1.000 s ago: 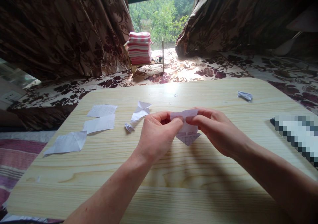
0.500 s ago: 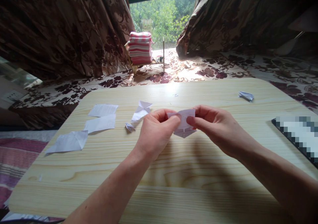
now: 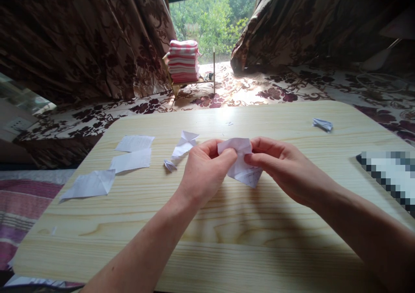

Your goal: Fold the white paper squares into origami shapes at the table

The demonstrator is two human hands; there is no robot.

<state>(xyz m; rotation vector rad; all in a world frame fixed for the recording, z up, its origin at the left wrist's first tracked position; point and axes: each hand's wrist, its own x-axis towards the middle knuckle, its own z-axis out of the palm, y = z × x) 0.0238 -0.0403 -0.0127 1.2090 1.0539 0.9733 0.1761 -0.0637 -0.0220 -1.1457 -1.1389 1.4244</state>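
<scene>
Pale wood grain runs across the desk [image 3: 194, 262], a broad top with rounded corners beneath the fingers. Beyond them, a ledge [image 3: 279, 91] covered in cream and dark red floral cloth reaches to a window [image 3: 210, 20] showing green leaves, between brown patterned curtains [image 3: 97, 37]. On the ledge, beyond the fingers and a little left, a rack [image 3: 194, 83] bears a stack of pink and white cloths [image 3: 183, 63]. Striped bedding [image 3: 26, 210] shows far to their left, past the desk edge.

The left hand [image 3: 205, 167] and right hand [image 3: 279, 163] meet above the desk, each with its fingers closed to a narrow pinch on the held paper [image 3: 240, 165]. Both thumbs press its near face, close together; its creased lower part hangs between and below them, with faint print near the bottom.

Left of the fingers lie three sheets [image 3: 131, 161], and nearer, a creased piece [image 3: 184, 144] with a small folded piece [image 3: 170, 165] just beside it. A folded strip [image 3: 323, 124] rests beyond and right of the fingers; farther right is a dark-edged object [image 3: 389, 176], its face blurred by blocks.
</scene>
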